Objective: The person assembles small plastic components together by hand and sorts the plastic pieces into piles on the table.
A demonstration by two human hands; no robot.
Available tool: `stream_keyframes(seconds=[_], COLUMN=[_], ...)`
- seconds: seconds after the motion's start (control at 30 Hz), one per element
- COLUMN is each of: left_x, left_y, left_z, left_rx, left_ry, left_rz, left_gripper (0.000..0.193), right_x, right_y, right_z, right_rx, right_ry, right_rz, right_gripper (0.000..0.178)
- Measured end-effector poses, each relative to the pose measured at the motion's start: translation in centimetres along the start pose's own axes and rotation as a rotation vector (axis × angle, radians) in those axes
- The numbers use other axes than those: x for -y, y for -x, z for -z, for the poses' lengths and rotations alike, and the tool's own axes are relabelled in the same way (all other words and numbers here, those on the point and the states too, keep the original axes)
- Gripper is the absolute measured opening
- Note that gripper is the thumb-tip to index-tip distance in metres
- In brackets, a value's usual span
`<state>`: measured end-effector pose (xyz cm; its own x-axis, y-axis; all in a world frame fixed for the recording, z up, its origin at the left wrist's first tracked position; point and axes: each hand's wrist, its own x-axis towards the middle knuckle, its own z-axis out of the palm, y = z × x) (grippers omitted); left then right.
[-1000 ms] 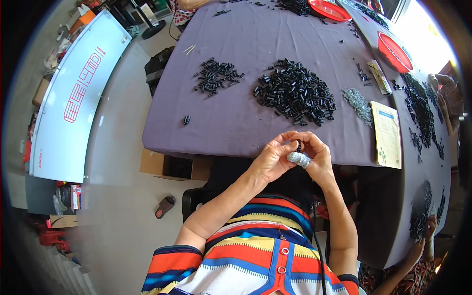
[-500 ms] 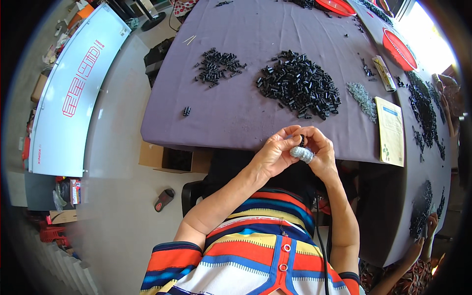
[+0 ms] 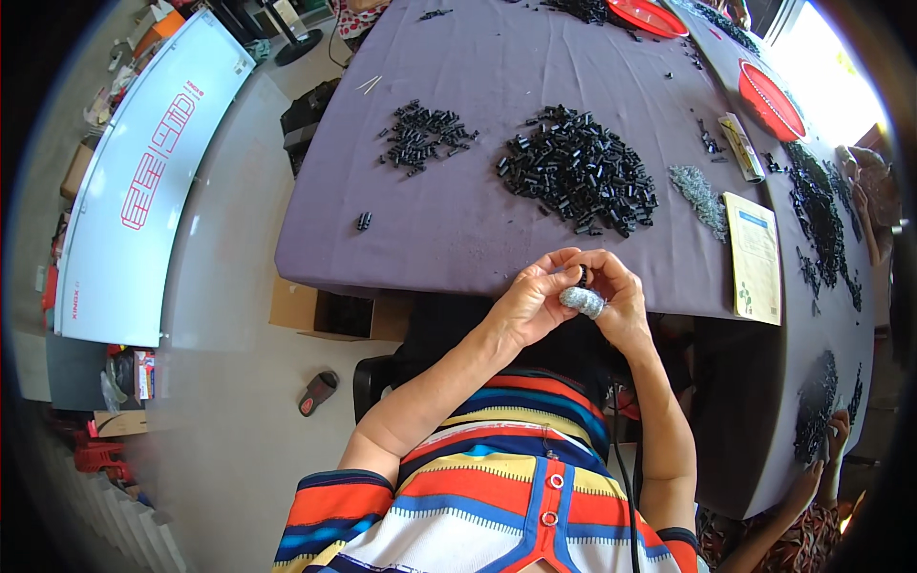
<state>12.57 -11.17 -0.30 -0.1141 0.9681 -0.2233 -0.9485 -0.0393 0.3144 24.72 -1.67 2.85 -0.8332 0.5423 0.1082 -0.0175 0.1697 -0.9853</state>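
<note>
Both hands are meeting just off the near edge of the purple tabletop (image 3: 458, 229), in front of the person's chest. The left hand (image 3: 531, 304) is curling its fingers closed around a small black part (image 3: 582, 276), and the right hand (image 3: 616, 298) is pinching that same part from the other side; a finger wrapped in grey tape (image 3: 582, 302) is lying between the two hands. A large pile of black parts (image 3: 581, 170) is sitting on the tabletop just beyond the hands, with a smaller pile (image 3: 425, 136) lying to its left and a yellow booklet (image 3: 755, 256) resting to the right. Two red trays (image 3: 770, 99) are standing near the far edge.
</note>
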Motion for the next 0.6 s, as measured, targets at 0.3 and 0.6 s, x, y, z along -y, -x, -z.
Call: stream_keyframes(seconds=[0.3,0.6], left_x=[-0.1,-0.6], left_y=[0.6,0.9], left_z=[-0.9,-2.7], left_rx=[-0.015,0.016], left_ry=[0.009,-0.040], left_rz=[-0.003,-0.027], left_gripper=[0.033,0.038], right_x=[0.6,1.5], right_y=[0.0,-0.2], right_z=[-0.6,0.0], right_rx=[-0.082,-0.073], right_ry=[0.102,0.000], right_rz=[0.155,0.217], right_gripper=[0.029,0.039])
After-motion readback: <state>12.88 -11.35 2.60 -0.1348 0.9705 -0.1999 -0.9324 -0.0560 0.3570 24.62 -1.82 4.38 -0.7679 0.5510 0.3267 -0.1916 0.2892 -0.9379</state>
